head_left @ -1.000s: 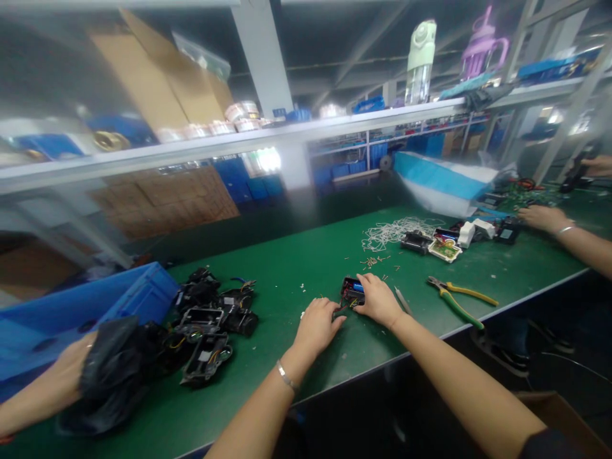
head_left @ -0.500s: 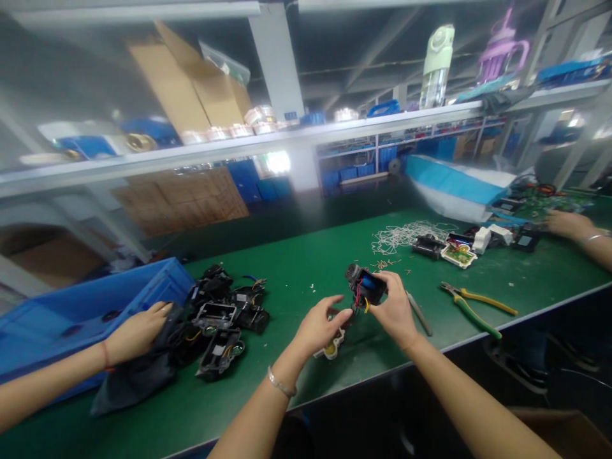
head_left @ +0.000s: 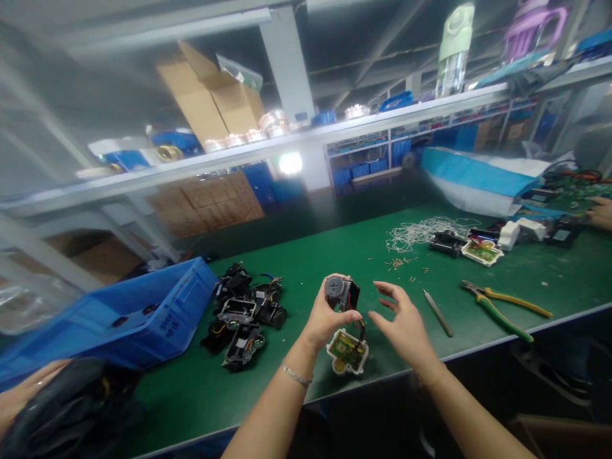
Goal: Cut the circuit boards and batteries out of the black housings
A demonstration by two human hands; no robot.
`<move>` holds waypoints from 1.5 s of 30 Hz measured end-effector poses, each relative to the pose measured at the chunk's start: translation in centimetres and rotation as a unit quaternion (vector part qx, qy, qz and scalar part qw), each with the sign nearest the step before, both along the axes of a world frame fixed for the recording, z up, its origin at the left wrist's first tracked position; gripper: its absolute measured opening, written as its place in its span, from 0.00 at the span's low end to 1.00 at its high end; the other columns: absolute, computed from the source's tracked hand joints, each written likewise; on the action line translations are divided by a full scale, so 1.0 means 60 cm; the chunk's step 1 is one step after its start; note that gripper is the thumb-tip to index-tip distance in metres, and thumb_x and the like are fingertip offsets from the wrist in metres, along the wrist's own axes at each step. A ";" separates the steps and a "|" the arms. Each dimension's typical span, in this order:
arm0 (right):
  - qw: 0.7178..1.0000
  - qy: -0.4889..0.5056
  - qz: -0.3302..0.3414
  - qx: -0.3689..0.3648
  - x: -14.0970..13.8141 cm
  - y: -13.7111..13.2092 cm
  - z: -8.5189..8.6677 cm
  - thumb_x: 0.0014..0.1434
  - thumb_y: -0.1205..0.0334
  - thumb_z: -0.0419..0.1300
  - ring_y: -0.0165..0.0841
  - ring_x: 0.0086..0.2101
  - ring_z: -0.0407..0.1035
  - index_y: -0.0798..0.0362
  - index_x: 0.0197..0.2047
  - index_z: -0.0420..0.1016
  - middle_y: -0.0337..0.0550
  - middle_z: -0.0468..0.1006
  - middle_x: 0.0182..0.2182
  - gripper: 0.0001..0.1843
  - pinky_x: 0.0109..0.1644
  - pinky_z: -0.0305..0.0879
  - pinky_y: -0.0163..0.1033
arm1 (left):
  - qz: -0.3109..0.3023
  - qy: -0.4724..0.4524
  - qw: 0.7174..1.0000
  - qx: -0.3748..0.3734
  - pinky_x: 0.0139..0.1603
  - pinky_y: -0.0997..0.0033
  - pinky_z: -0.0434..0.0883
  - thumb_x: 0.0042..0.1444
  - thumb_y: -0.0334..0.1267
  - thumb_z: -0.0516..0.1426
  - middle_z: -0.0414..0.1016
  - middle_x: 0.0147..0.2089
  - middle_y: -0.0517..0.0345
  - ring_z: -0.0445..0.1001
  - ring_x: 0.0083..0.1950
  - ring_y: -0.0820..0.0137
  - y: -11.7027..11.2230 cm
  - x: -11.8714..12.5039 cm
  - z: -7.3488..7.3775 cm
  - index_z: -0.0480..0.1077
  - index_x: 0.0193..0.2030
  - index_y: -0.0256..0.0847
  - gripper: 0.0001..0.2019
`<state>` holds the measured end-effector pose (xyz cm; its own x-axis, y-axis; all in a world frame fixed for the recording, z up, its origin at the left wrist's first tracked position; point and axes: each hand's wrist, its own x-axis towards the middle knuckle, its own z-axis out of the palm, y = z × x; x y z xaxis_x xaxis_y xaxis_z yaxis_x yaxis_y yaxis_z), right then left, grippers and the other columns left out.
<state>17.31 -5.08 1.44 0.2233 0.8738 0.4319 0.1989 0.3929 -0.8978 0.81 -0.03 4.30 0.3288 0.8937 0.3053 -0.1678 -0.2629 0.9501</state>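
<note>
My left hand [head_left: 322, 317] grips a black plastic housing [head_left: 340, 292] with a round slotted cap, held above the green bench [head_left: 306, 255]. Wires run down from the housing to a white-rimmed circuit board piece [head_left: 348, 352], low in front of my wrist. Just to the right, my right hand [head_left: 400, 322] is open, fingers apart and holding nothing. A slim metal tool [head_left: 438, 313] lies beyond it, and pliers [head_left: 497, 308] with one yellow and one green handle rest farther right.
A blue bin [head_left: 143, 319] and several black housings [head_left: 246, 312] are on the left. A co-worker's hand [head_left: 33, 389] holds dark cloth-like material [head_left: 76, 408]; another person's hand [head_left: 601, 212] is at far right. White wires [head_left: 425, 233] and small screws [head_left: 399, 262] lie mid-bench.
The black housing has passed from my right hand to my left and turned cap-forward. My right hand has let go. At left, the co-worker's hand and dark material moved away from the black housings.
</note>
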 end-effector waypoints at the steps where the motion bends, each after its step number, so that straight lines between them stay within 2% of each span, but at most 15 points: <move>1: 0.999 0.041 0.006 -0.016 0.002 -0.010 0.003 0.54 0.63 0.60 0.38 0.49 0.66 0.50 0.50 0.65 0.47 0.69 0.48 0.20 0.52 0.66 0.45 | 0.024 0.003 1.000 0.001 0.59 0.64 0.60 0.33 0.32 0.71 0.69 0.53 0.52 0.67 0.55 0.61 0.001 0.000 -0.001 0.63 0.53 0.44 0.38; 3: 0.994 0.081 0.053 -0.052 -0.005 -0.032 0.007 0.56 0.62 0.58 0.36 0.44 0.69 0.51 0.47 0.66 0.45 0.72 0.44 0.14 0.49 0.68 0.42 | 0.053 0.013 0.998 0.012 0.56 0.67 0.62 0.34 0.33 0.70 0.69 0.51 0.55 0.68 0.53 0.64 0.001 0.002 0.000 0.62 0.53 0.44 0.37; 5: 0.991 0.058 0.091 -0.081 -0.022 -0.048 0.011 0.55 0.62 0.60 0.35 0.41 0.70 0.50 0.47 0.66 0.43 0.73 0.43 0.16 0.46 0.68 0.41 | 0.059 0.035 0.997 0.034 0.54 0.68 0.63 0.35 0.34 0.70 0.68 0.50 0.55 0.67 0.51 0.65 -0.002 0.007 0.004 0.62 0.53 0.44 0.37; 8: 0.995 -0.010 0.029 -0.095 -0.044 -0.056 0.013 0.51 0.63 0.63 0.36 0.41 0.68 0.48 0.50 0.65 0.42 0.73 0.43 0.22 0.46 0.65 0.42 | 0.048 0.083 0.993 0.069 0.54 0.67 0.63 0.34 0.35 0.70 0.68 0.50 0.54 0.67 0.50 0.63 -0.011 0.017 0.011 0.62 0.53 0.43 0.37; 10: 0.993 -0.060 -0.003 -0.098 -0.045 -0.052 0.012 0.51 0.62 0.63 0.36 0.40 0.67 0.48 0.45 0.69 0.41 0.73 0.39 0.17 0.45 0.63 0.42 | 0.028 0.106 0.991 0.070 0.54 0.66 0.63 0.34 0.36 0.70 0.69 0.50 0.53 0.68 0.50 0.62 -0.014 0.019 0.013 0.63 0.54 0.42 0.37; 14: 0.990 -0.095 0.053 -0.095 -0.017 -0.032 0.004 0.55 0.57 0.60 0.35 0.36 0.66 0.50 0.34 0.73 0.39 0.72 0.32 0.06 0.42 0.60 0.41 | -0.005 0.094 0.996 0.004 0.54 0.65 0.62 0.39 0.38 0.68 0.70 0.51 0.51 0.68 0.51 0.60 -0.008 0.009 0.003 0.64 0.56 0.41 0.35; 18: 0.978 0.066 0.143 -0.140 0.017 -0.008 -0.012 0.57 0.53 0.59 0.33 0.34 0.66 0.53 0.34 0.72 0.39 0.72 0.30 0.11 0.41 0.60 0.39 | -0.042 0.027 0.993 -0.112 0.53 0.64 0.64 0.46 0.40 0.64 0.71 0.53 0.49 0.69 0.51 0.60 0.002 0.001 -0.015 0.64 0.58 0.40 0.31; 22: 0.902 0.298 0.229 -0.212 0.030 0.001 -0.020 0.53 0.52 0.62 0.33 0.36 0.68 0.54 0.34 0.69 0.41 0.73 0.33 0.14 0.43 0.62 0.40 | -0.050 -0.020 0.982 -0.182 0.47 0.68 0.67 0.52 0.41 0.60 0.73 0.51 0.50 0.71 0.47 0.64 0.005 0.005 -0.025 0.67 0.56 0.40 0.24; 26: 0.886 0.340 0.251 -0.192 0.029 -0.003 -0.019 0.53 0.52 0.63 0.29 0.31 0.65 0.54 0.30 0.66 0.39 0.71 0.28 0.15 0.39 0.60 0.36 | -0.060 -0.042 0.971 -0.229 0.45 0.67 0.68 0.55 0.45 0.57 0.74 0.49 0.49 0.73 0.43 0.66 0.005 0.011 -0.027 0.67 0.57 0.40 0.23; 30: 0.884 0.348 0.260 -0.171 0.029 -0.001 -0.026 0.55 0.51 0.61 0.26 0.21 0.56 0.52 0.30 0.63 0.29 0.56 0.17 0.15 0.31 0.57 0.34 | -0.044 -0.086 0.958 -0.270 0.46 0.64 0.70 0.57 0.49 0.55 0.75 0.47 0.49 0.74 0.44 0.64 0.007 0.018 -0.023 0.67 0.57 0.39 0.24; 33: 0.922 0.269 0.213 -0.181 0.035 0.013 -0.038 0.56 0.50 0.58 0.24 0.17 0.48 0.52 0.33 0.66 0.27 0.53 0.16 0.14 0.24 0.50 0.33 | -0.027 -0.111 0.950 -0.292 0.47 0.62 0.70 0.56 0.50 0.55 0.76 0.46 0.49 0.74 0.43 0.64 0.007 0.024 -0.019 0.69 0.55 0.38 0.24; 37: 0.992 0.060 0.035 -0.104 0.049 0.031 -0.041 0.60 0.52 0.54 0.31 0.27 0.64 0.53 0.36 0.74 0.39 0.71 0.26 0.14 0.33 0.60 0.37 | -0.017 -0.110 0.943 -0.313 0.46 0.63 0.71 0.54 0.52 0.57 0.77 0.44 0.51 0.75 0.42 0.64 0.003 0.034 -0.018 0.71 0.51 0.39 0.23; 39: 0.997 -0.037 -0.041 -0.060 0.050 0.026 -0.027 0.61 0.54 0.53 0.37 0.38 0.67 0.52 0.40 0.75 0.44 0.75 0.36 0.13 0.44 0.62 0.42 | -0.002 -0.099 0.944 -0.316 0.45 0.64 0.71 0.53 0.53 0.57 0.77 0.43 0.52 0.75 0.40 0.66 0.003 0.037 -0.022 0.72 0.50 0.39 0.23; 42: 0.985 -0.115 -0.128 0.004 0.037 0.002 0.006 0.60 0.59 0.55 0.42 0.48 0.64 0.50 0.48 0.73 0.48 0.72 0.45 0.14 0.54 0.58 0.47 | 0.017 -0.087 0.948 -0.306 0.43 0.67 0.71 0.52 0.54 0.58 0.77 0.42 0.53 0.75 0.39 0.67 0.004 0.039 -0.028 0.72 0.49 0.40 0.24; 45: 0.988 -0.130 -0.080 0.022 0.012 -0.023 0.030 0.61 0.59 0.54 0.38 0.43 0.67 0.50 0.48 0.72 0.47 0.72 0.45 0.13 0.49 0.62 0.42 | 0.027 -0.077 0.955 -0.285 0.42 0.69 0.71 0.52 0.54 0.58 0.77 0.43 0.53 0.75 0.41 0.67 0.004 0.041 -0.031 0.71 0.50 0.39 0.24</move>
<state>18.04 -6.45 3.22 0.2330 0.8156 0.5297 0.4836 0.3754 -0.7907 3.28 0.18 2.42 0.2680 0.9433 -0.1959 -0.3175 0.2784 0.9065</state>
